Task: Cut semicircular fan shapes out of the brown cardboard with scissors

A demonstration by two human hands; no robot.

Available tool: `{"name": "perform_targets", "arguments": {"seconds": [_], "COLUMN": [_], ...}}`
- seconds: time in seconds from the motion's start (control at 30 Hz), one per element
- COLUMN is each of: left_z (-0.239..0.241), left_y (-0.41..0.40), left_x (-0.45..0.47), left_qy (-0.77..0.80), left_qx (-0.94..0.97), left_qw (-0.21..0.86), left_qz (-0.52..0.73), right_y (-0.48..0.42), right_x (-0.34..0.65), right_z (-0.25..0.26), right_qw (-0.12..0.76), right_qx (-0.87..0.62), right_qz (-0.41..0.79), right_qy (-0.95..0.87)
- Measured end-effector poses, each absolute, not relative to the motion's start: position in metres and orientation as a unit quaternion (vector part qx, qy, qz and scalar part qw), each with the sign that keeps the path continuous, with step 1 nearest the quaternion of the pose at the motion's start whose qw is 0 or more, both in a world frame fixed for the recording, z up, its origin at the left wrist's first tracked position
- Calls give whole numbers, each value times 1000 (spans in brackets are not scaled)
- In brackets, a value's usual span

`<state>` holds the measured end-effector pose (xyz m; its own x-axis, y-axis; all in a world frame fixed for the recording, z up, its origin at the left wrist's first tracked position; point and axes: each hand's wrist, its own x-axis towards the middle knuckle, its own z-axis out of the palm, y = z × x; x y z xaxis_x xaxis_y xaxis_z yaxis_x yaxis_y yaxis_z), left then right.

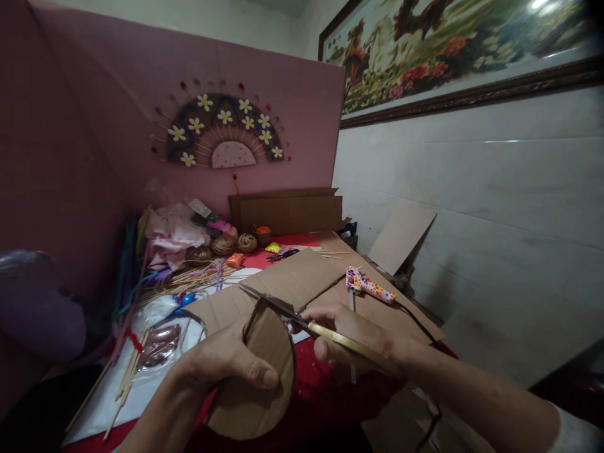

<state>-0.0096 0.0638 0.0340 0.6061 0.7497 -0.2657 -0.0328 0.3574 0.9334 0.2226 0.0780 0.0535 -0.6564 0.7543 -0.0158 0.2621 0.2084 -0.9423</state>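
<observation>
My left hand (226, 363) grips a rounded piece of brown cardboard (257, 384), thumb pressed on its front face. My right hand (352, 336) is closed on a pair of brass-handled scissors (302, 321). The dark blades point left and sit at the cardboard's upper edge, slightly parted. Both hands hover above the red table surface (325, 384), close to my body.
Flat cardboard sheets (292, 277) lie behind the hands. A patterned glue gun (370, 286) with a black cord rests to the right. Bamboo sticks (127, 377), twine balls (236, 242), cloth and plastic bags crowd the left. A pink board with a decorated fan (221, 132) stands at the back.
</observation>
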Motion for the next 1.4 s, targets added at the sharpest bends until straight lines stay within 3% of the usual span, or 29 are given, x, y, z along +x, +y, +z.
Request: {"name": "perform_targets", "arguments": {"seconds": [0.23,0.5,0.8,1.13,1.4], "left_z": [34,36,37,28,39], "left_y": [65,69,74,76,80], "left_x": [-10,-13,7,27,5], "left_qy": [360,365,350,377,332], "left_qx": [513,496,472,334,396], "left_qw": [734,705,652,610,568], "left_qz": [262,353,479,611,640], "right_y": [76,89,84,87,94], "right_x": [220,207,198,173,195], "right_z": [52,55,47,41,66], "right_qw": [221,322,424,493,472], "right_qx": [-374,-416,-312,-290,-327], "right_qz": [550,591,616,591,507], "right_qy": [-713,-612,-586,-568,-643]}}
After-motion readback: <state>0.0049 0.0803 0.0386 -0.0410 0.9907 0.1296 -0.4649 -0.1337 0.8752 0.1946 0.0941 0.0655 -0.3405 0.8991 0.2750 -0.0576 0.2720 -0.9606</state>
